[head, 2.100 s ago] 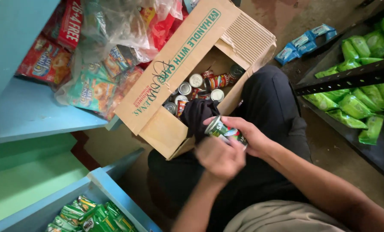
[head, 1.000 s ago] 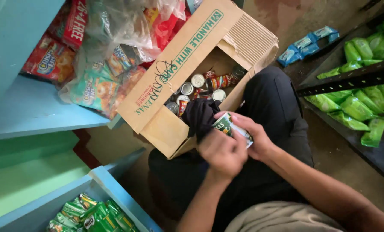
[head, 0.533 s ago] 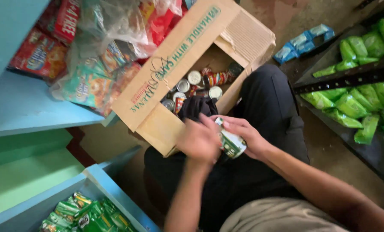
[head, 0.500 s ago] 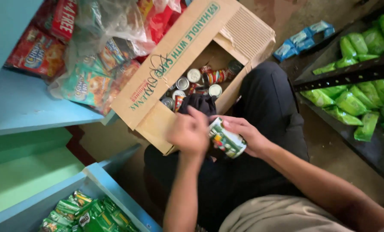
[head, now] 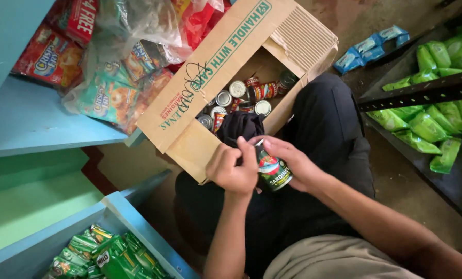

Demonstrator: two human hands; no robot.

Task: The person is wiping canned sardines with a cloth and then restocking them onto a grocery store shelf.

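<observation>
The right hand (head: 293, 163) is gripping a green sardine can (head: 273, 170) over the lap, just beside the open cardboard box (head: 210, 67) of cans. The left hand (head: 233, 168) is closing its grip on a dark cloth (head: 239, 129), its fingers touching the can's top.

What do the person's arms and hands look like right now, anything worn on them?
Both forearms are bare, with no sleeves in view. The left hand and right hand wear no gloves, and no rings, watch or bands can be seen.
</observation>
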